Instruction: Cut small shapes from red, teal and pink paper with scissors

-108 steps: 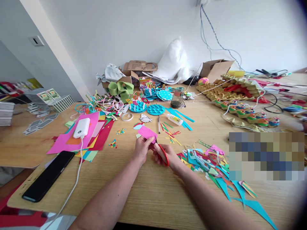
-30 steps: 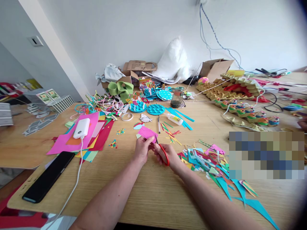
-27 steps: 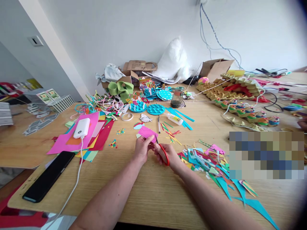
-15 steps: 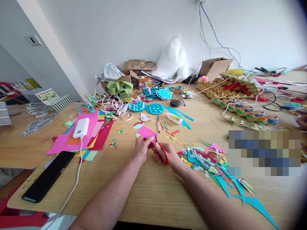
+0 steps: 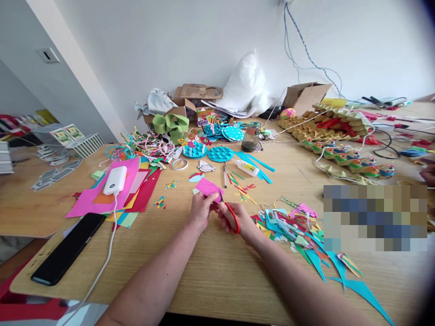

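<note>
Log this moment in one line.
left hand: holds pink paper; right hand: holds red-handled scissors; scissors position: paper's right edge; beyond paper: pen, glue bottle

Back wall [image 5: 190, 45] plain, pale grey-white, fills upper ctr & upper R of frame; greyer twd L, whiter twd R. White vert. strip [image 5: 73, 59] runs diag. from top L down to rear of counter [image 5: 204, 276]. L of it, darker grey wall [image 5: 71, 102] w/ sm. white switch plate [image 5: 48, 55], upper L. Blue-grey cables [image 5: 303, 44] hang down wall, upper R. Counter: light wood, visible grain, rounded corner lower L, spans most of lower frame. 2nd wood surface [image 5: 20, 199] at L edge, mid-height. Red area [image 5: 34, 312] in lower L corner, floor or furn. unclear. Light soft, cool, approx. even.
</note>
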Tool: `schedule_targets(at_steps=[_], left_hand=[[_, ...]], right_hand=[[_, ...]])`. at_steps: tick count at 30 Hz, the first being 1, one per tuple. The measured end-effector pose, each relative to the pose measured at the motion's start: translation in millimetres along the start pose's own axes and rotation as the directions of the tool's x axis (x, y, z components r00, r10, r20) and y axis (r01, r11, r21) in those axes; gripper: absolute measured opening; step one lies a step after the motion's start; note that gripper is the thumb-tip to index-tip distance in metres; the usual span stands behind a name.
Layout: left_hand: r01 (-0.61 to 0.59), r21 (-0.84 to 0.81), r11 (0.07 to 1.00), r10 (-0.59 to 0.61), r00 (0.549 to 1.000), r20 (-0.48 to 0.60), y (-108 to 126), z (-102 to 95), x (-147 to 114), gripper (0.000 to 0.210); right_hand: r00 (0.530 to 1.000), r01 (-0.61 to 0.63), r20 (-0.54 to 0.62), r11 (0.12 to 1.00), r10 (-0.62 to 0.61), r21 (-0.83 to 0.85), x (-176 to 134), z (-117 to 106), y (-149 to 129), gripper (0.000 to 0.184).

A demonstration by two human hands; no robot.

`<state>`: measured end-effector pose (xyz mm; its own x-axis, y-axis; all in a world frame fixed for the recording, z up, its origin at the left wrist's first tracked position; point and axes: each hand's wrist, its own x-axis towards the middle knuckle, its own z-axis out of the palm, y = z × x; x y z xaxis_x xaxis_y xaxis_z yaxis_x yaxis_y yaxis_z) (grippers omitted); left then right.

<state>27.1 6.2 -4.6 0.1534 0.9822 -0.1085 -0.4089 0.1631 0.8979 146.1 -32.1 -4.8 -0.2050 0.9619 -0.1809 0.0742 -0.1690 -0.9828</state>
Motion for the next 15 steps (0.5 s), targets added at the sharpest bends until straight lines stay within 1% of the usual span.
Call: schedule_targets(at_steps=[6, 15], left_hand=[[0.004, -0.009, 1.0, -0.004, 1.0, -0.003, 0.6, -0.4, 0.5, 0.022], [-0.024, 0.002, 1.0, 0.023, 1.0, 0.014, 0.3, -2.1, 1.9, 0.02]], right_hand=[[1.0, -0.012, 0.005, 1.0, 0.012, 0.003, 0.4, -0.9, -0.5, 0.055], [1.0, 0.001, 0.005, 1.0, -0.001, -0.014, 0.0, -0.9, -1.1, 0.056]])
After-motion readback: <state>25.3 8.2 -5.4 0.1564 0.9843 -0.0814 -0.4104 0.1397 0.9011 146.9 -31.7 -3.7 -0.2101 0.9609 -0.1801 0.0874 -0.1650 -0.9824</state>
